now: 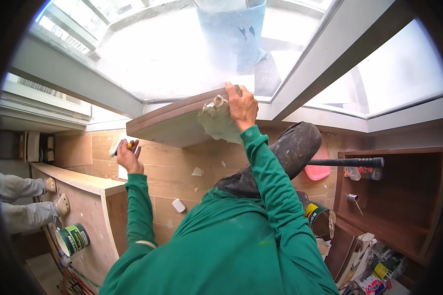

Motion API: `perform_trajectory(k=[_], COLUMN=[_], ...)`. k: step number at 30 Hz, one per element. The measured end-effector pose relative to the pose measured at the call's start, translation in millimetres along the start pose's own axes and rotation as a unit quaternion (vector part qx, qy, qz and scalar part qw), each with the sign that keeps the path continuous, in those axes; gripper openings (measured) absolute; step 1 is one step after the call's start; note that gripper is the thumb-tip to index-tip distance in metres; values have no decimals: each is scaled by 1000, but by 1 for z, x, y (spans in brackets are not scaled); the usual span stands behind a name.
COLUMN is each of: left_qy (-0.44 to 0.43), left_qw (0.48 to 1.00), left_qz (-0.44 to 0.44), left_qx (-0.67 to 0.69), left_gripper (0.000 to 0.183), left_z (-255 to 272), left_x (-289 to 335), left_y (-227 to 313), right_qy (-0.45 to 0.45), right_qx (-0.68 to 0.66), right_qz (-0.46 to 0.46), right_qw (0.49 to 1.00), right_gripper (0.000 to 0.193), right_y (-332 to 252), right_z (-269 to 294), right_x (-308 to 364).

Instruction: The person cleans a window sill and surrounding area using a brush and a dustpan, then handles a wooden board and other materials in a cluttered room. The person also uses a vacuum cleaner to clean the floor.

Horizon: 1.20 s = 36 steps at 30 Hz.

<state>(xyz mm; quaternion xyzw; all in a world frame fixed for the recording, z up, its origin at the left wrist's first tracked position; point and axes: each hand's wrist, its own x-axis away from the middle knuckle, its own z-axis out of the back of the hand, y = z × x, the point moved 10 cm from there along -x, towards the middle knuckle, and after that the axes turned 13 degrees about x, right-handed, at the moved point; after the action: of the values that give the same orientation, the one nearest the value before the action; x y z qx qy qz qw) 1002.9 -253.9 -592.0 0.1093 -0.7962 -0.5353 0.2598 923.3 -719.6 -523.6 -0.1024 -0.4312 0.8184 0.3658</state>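
The right hand (242,105) is raised to the front edge of a brown board (174,120), fingers curled over its top edge, pinning a crumpled greenish rag (219,120) against the board's face; the rag hangs down below the palm. The left hand (128,156) is lower and well to the left, closed around a scraper (120,145) with a yellow grip and a pale blade that points up and left, clear of the board. Both sleeves are green.

By the look of it, the step in hand is wiping or cleaning the board's front edge, with the scraper kept ready. The next move likely calls for dragging the rag along the edge with steady pressure, or bringing the blade up to whatever the rag does not lift; either way the right hand has to stay hooked on the edge so the rag does not slip.

The board juts out like a shelf under a bright window (182,49), whose glare washes out the view outside. Below it, the wall (172,172) is clad in wood-grain panels with bits of paper stuck on. To the left stands a plywood counter (83,182), and a green tin (73,239) lies on its side near its foot. A second person's grey sleeves and gloved hands (59,196) rest on that counter's end. To the right is a dark cabinet (398,196) with an open tin (320,216) beside it.
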Motion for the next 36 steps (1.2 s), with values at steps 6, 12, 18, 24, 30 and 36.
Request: perform_trajectory(k=[6,12,18,24,30,36], left_qy=[20,53,38,26,10,42], left_qw=[991,989,994,991,978,981], left_qz=[-38,-110,-100,-128,-164,-155], left_qx=[128,84,23,-39,-125,-110], left_gripper=[12,25,30,35,37,35], left_z=[-44,-75,-116,-131,-159,-130], left_x=[-28,-76,-68,-91,-115,-176], left_y=[-33,-35,-24,-23,-34,-38], right_qy=[72,30,14,23,40,2], right_qx=[30,6,-92,-39,15,38], right_qz=[10,28,91,125,120,131], right_qw=[997,999,991,991,992,991], right_gripper=[70,80,69,62,61,70], right_y=[5,6,3,-5,2,-2], right_z=[8,5,-1,-6,-2,-21], right_x=[-1,-2,-2,-13,-32,-43])
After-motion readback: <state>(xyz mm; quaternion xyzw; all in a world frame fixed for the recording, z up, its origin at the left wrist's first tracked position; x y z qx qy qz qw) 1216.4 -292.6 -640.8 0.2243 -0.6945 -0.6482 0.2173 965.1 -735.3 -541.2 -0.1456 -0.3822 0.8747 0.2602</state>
